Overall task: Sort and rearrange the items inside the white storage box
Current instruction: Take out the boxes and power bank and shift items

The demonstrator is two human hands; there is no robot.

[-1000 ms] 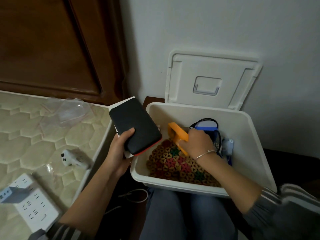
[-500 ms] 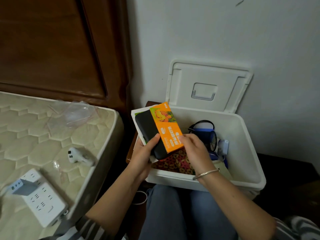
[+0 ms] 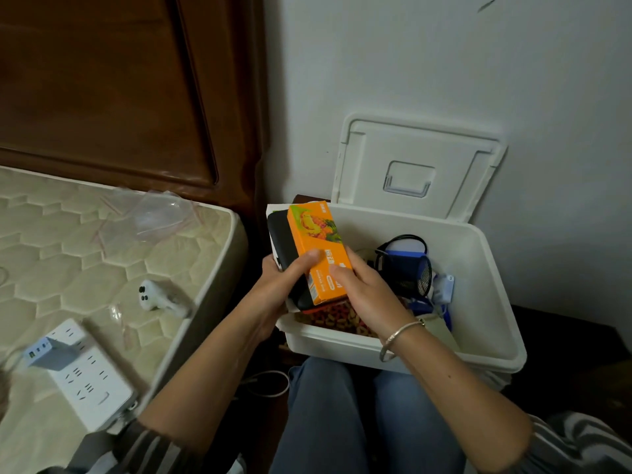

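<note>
Left hand (image 3: 273,285) clamps the case (image 3: 281,234) and carton (image 3: 313,241) together above the box (image 3: 485,268), at its left edge. Right hand (image 3: 369,292) holds the carton's near end, grip curled tight.

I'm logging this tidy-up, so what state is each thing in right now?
White plastic storage box: open, items inside.
White lid: upright behind the box, against the wall.
Black rectangular case: held up by left hand.
Orange cardboard packet: stacked on that case, right hand gripping it.
Small blue fan: lying in the box.
White power strip: on the mattress, grey charger on it.
</note>
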